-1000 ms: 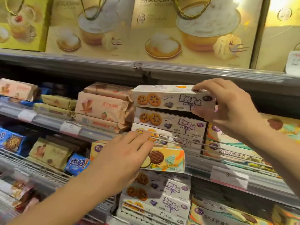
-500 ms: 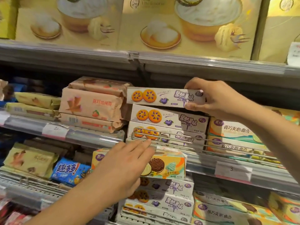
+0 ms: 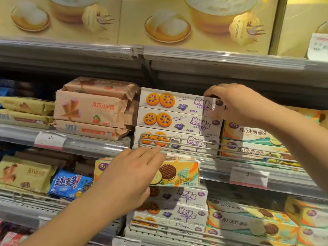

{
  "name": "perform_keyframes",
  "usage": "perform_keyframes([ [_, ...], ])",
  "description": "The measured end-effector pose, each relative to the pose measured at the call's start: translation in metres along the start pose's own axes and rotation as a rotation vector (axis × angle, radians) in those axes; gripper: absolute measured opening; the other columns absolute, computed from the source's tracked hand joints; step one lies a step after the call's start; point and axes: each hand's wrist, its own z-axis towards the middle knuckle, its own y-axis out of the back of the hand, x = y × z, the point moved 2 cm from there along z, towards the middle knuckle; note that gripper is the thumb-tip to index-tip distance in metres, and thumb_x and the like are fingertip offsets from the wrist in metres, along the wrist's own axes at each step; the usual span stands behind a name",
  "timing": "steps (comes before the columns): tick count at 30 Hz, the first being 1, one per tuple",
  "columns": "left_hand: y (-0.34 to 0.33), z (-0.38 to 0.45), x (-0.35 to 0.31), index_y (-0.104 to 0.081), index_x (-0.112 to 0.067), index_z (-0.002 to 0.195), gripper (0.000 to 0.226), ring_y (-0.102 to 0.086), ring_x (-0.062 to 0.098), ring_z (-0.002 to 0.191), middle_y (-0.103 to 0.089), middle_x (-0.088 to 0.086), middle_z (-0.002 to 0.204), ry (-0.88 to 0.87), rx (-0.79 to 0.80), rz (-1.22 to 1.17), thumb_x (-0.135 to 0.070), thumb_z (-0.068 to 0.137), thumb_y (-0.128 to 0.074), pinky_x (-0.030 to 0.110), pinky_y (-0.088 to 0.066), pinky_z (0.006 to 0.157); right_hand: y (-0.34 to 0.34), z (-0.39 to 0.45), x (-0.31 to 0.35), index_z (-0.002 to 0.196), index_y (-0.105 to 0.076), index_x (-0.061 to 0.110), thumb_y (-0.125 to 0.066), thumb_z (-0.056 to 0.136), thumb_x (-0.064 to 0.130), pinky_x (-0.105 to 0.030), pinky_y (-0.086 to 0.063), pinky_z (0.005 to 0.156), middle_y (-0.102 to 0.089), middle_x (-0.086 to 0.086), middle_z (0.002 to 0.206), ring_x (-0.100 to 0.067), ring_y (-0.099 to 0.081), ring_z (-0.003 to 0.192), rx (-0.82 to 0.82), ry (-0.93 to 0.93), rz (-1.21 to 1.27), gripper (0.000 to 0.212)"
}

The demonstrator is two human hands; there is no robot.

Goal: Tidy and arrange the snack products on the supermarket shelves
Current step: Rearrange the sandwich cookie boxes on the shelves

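Since a second ago, the top white biscuit box (image 3: 177, 102) has slid left and now sits square on two boxes like it, on the middle shelf (image 3: 88, 144). It looks light and stiff, but thin card can dent, so I would hold it at the short ends. Its long side runs left to right, and its picture faces out. The right hand (image 3: 236, 105) curls round its right end, fingers on top. The left hand (image 3: 131, 176) lies with straight fingers on the orange biscuit box (image 3: 181, 171) just below. Pink wafer packs (image 3: 92, 109) sit just beside the pile.
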Motion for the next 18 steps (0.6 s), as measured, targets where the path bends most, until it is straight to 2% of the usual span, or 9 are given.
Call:
perform_keyframes([
  [2, 0.002, -0.005, -0.005, -0.057, -0.023, 0.123, 0.085, -0.063, 0.025, 0.116, -0.059, 0.005, 0.141, 0.007, 0.006, 0.0, -0.028, 0.043, -0.086, 0.039, -0.058, 0.077, -0.001, -0.03, 0.004, 0.144, -0.049, 0.025, -0.068, 0.091, 0.036, -0.047, -0.045, 0.105, -0.05, -0.003, 0.149, -0.028, -0.047, 0.135, -0.214, 0.019, 0.032, 0.057],
  [4, 0.004, -0.013, -0.016, -0.057, -0.022, 0.121, 0.081, -0.056, 0.026, 0.121, -0.049, 0.008, 0.151, -0.003, -0.015, -0.021, -0.026, 0.044, -0.085, 0.039, -0.057, 0.075, -0.004, -0.078, 0.014, 0.132, -0.06, 0.02, -0.063, 0.096, 0.036, -0.039, -0.049, 0.098, -0.062, 0.001, 0.135, -0.02, -0.055, 0.126, -0.431, 0.059, 0.231, 0.039],
  [5, 0.006, -0.016, -0.024, -0.057, -0.021, 0.121, 0.081, -0.054, 0.027, 0.121, -0.046, 0.008, 0.153, -0.017, -0.035, -0.037, -0.027, 0.045, -0.084, 0.04, -0.057, 0.075, -0.009, -0.105, 0.02, 0.125, -0.064, 0.022, -0.061, 0.097, 0.039, -0.029, -0.05, 0.09, -0.067, 0.006, 0.126, -0.011, -0.06, 0.118, -0.469, 0.056, 0.352, 0.033],
  [7, 0.008, -0.02, -0.04, -0.056, -0.021, 0.122, 0.08, -0.054, 0.028, 0.122, -0.044, 0.007, 0.155, -0.043, -0.069, -0.058, -0.027, 0.047, -0.083, 0.041, -0.056, 0.076, -0.028, -0.153, 0.033, 0.117, -0.066, 0.031, -0.061, 0.091, 0.051, -0.014, -0.047, 0.085, -0.069, 0.02, 0.116, 0.004, -0.062, 0.108, -0.404, 0.023, 0.572, 0.033],
  [8, 0.009, -0.019, -0.049, -0.056, -0.02, 0.123, 0.08, -0.054, 0.029, 0.123, -0.044, 0.007, 0.155, -0.05, -0.082, -0.065, -0.026, 0.048, -0.083, 0.043, -0.055, 0.078, -0.04, -0.172, 0.039, 0.117, -0.065, 0.036, -0.062, 0.085, 0.06, -0.011, -0.047, 0.085, -0.069, 0.024, 0.114, 0.007, -0.063, 0.106, -0.335, -0.01, 0.654, 0.04],
  [11, 0.011, -0.014, -0.076, -0.056, -0.018, 0.123, 0.079, -0.054, 0.031, 0.123, -0.044, 0.007, 0.155, -0.083, -0.129, -0.08, -0.023, 0.048, -0.081, 0.043, -0.052, 0.08, -0.083, -0.211, 0.048, 0.124, -0.055, 0.049, -0.065, 0.07, 0.075, -0.014, -0.051, 0.081, -0.063, 0.03, 0.118, 0.006, -0.064, 0.105, -0.188, -0.167, 0.808, 0.061],
  [15, 0.004, -0.008, -0.114, -0.056, -0.019, 0.129, 0.08, -0.052, 0.031, 0.128, -0.044, 0.006, 0.155, -0.12, -0.127, -0.128, -0.022, 0.052, -0.081, 0.047, -0.041, 0.091, -0.111, -0.24, 0.038, 0.118, -0.057, 0.046, -0.072, 0.072, 0.061, -0.018, -0.053, 0.068, -0.069, 0.024, 0.104, -0.002, -0.067, 0.095, -0.24, -0.415, 1.023, 0.051],
  [17, -0.005, -0.009, -0.124, -0.054, -0.023, 0.136, 0.081, -0.05, 0.033, 0.133, -0.043, 0.004, 0.157, -0.093, -0.132, -0.159, -0.033, 0.06, -0.081, 0.05, -0.036, 0.1, -0.115, -0.253, 0.025, 0.118, -0.061, 0.043, -0.074, 0.07, 0.051, -0.018, -0.052, 0.067, -0.071, 0.02, 0.097, -0.005, -0.066, 0.089, -0.269, -0.483, 1.089, 0.05],
  [18, -0.01, -0.013, -0.125, -0.053, -0.024, 0.139, 0.077, -0.049, 0.033, 0.135, -0.042, 0.002, 0.157, -0.067, -0.157, -0.189, -0.043, 0.069, -0.077, 0.051, -0.034, 0.104, -0.117, -0.259, 0.019, 0.12, -0.062, 0.041, -0.076, 0.071, 0.047, -0.025, -0.055, 0.072, -0.072, 0.016, 0.098, -0.008, -0.067, 0.091, -0.279, -0.51, 1.116, 0.051],
])
